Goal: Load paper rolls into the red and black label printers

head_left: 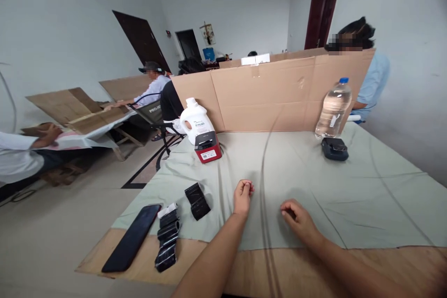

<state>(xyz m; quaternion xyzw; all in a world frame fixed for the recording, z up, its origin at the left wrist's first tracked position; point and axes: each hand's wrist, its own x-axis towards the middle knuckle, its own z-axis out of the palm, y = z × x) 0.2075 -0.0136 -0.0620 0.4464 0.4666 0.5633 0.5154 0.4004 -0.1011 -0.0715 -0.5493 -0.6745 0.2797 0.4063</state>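
My left hand (242, 194) is above the middle of the green cloth (279, 163), its fingers curled into a loose fist with nothing seen in it. To its right, my right hand (298, 219) is curled too, thumb close to the fingertips, and no object shows in it. Neither hand touches any of the things around. Nearest my left hand lies a short black folded strap (197, 201). Further left are a longer black strap with a white end (168, 237) and a dark flat phone (132, 237).
At the cloth's back left, a white jug (197, 121) stands behind a red and black box (207, 148). A clear bottle with a blue cap (333, 109) stands back right behind a dark boxy device (335, 149). A cardboard screen (265, 98) bounds the table; people sit beyond.
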